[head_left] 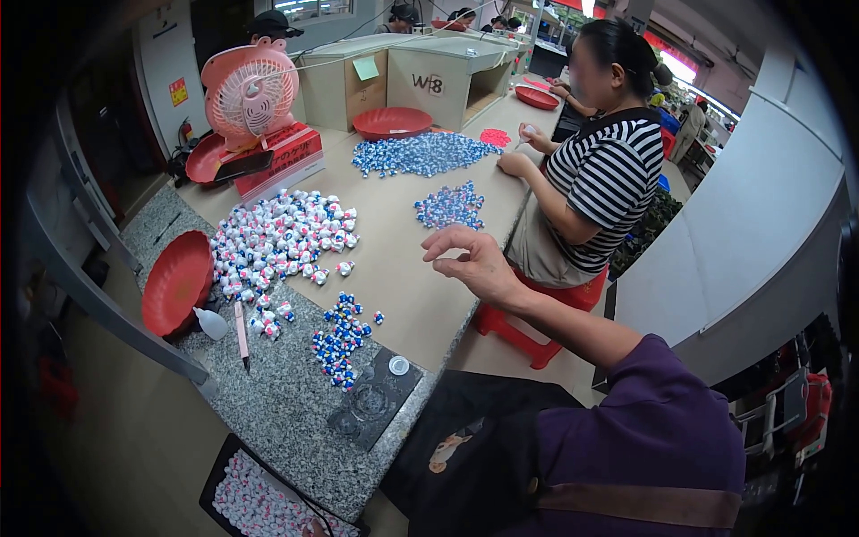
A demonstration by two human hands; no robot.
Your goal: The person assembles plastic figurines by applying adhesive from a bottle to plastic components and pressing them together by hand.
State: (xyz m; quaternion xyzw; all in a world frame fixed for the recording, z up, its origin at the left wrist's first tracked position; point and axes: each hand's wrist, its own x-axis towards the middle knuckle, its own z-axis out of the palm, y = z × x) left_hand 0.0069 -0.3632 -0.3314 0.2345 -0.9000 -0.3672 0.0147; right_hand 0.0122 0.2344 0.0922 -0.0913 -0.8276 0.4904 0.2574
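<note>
My right hand point(474, 264) is raised over the near right part of the table, on this side of a small blue-and-white heap of figurines point(450, 207). Its thumb and index finger curl together in a pinch; anything between their tips is too small to make out. At the lower edge, a skin-coloured sliver point(313, 529) beside a dark tray point(215, 483) of white-and-pink pieces may be my left hand; its fingers are hidden. Small blue, white and yellow figurines point(338, 340) lie near a dark square plate point(376, 398) with a white round cap point(399, 365).
Larger white figurines point(282, 237) pile up at the left, by a red dish point(179, 282), a white squeeze bulb point(211, 323) and a pink pen point(242, 336). A pink fan point(250, 94) stands behind. At the right, a co-worker point(608, 161) sits by a long blue heap point(420, 154).
</note>
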